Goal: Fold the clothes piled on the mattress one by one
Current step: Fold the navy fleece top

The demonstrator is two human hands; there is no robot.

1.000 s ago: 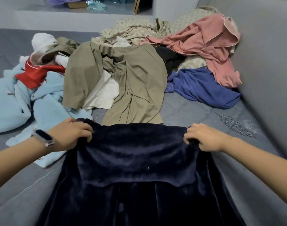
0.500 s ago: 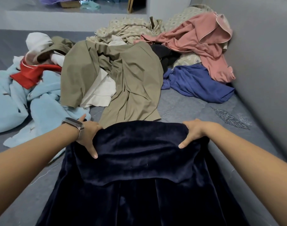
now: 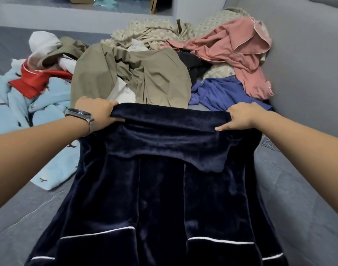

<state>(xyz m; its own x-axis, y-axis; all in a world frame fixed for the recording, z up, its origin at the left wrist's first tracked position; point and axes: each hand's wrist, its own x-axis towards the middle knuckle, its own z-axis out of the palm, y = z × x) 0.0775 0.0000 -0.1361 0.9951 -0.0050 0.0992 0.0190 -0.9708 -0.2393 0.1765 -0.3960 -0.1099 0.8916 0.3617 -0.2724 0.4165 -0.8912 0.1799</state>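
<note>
Navy velvet garment [image 3: 164,189] spread on grey mattress [image 3: 291,198], top edge folded over. Left hand [image 3: 96,112] grips its left corner; right hand [image 3: 241,117] pinches its right corner. Unfolded clothes pile [image 3: 145,73] just beyond.

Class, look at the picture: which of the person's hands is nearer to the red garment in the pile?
Left. The left hand grips the dark velvet garment just right of the red garment; the right hand grips the velvet's opposite corner, farther away.

robe [image 3: 164,198] front-ctr on mattress [image 3: 291,217] | clothes pile [image 3: 145,73] behind | wall [image 3: 308,64] R
</note>
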